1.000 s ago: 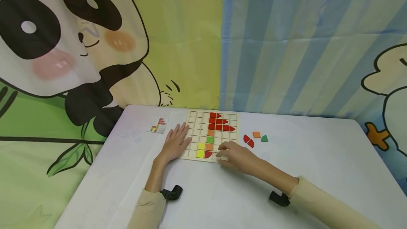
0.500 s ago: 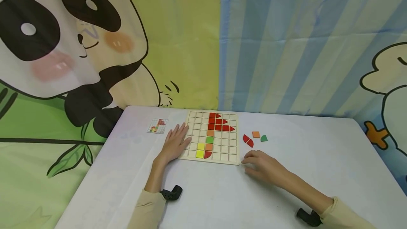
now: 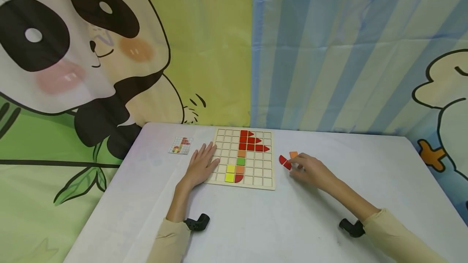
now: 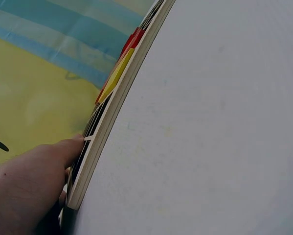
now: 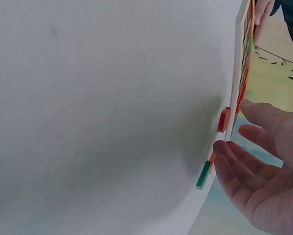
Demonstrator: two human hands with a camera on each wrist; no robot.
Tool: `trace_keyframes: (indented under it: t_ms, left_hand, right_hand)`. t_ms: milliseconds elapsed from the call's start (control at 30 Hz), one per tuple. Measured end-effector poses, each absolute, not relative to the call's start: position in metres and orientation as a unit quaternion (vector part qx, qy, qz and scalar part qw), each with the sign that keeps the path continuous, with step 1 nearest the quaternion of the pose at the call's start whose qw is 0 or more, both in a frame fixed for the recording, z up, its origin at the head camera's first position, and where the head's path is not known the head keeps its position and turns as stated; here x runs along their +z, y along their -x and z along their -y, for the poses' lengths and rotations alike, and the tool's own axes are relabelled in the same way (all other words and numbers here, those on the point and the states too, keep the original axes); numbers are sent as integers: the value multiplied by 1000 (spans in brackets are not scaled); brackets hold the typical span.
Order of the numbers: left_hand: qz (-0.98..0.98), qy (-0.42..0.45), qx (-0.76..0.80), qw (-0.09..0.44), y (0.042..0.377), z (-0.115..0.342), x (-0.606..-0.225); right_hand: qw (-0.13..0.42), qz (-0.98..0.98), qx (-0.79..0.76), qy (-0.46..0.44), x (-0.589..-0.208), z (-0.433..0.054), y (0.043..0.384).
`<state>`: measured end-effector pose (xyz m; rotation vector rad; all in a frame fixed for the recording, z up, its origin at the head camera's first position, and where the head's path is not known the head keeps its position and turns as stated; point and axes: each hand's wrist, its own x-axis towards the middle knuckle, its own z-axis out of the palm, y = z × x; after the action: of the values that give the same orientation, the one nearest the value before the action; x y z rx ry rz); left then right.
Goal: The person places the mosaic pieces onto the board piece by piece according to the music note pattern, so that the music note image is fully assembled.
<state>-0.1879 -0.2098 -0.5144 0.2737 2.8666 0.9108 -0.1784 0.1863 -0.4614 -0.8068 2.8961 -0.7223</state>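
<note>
My left hand lies with straight fingers on the left edge of a wooden grid board. Red blocks, two yellow squares, a green square, orange squares and a red rounded piece fill some cells. Right of the board, my right hand hovers over loose pieces, thumb and fingers apart in the right wrist view. Close to its fingertips are two red rounded pieces and an orange square. A green piece, hidden in the head view, shows below the fingers in the right wrist view.
A small pattern card lies left of the board on the white table. Behind the table hangs a printed cloth with a panda and stripes. Black devices are worn at both wrists.
My right hand has drawn back from the board's lower right part, moved right, then forward to the loose pieces, covering the green one. The left hand stays on the board.
</note>
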Motion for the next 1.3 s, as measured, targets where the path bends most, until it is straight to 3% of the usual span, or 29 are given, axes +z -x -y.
trace_keyframes:
  t_ms: [267, 900, 1133, 1300]
  left_hand:
    - [-948, -95, 297, 61, 189, 210, -516]
    - [-949, -89, 297, 61, 188, 211, -516]
    - [-948, -91, 300, 59, 188, 211, -515]
    - [-948, -91, 298, 59, 188, 211, -516]
  right_hand:
    - [25, -941, -193, 277, -471, -180, 193]
    - [-38, -924, -178, 335, -478, -174, 195]
    - [43, -909, -241, 338, -452, -143, 187]
    - [55, -898, -229, 372, -432, -93, 188]
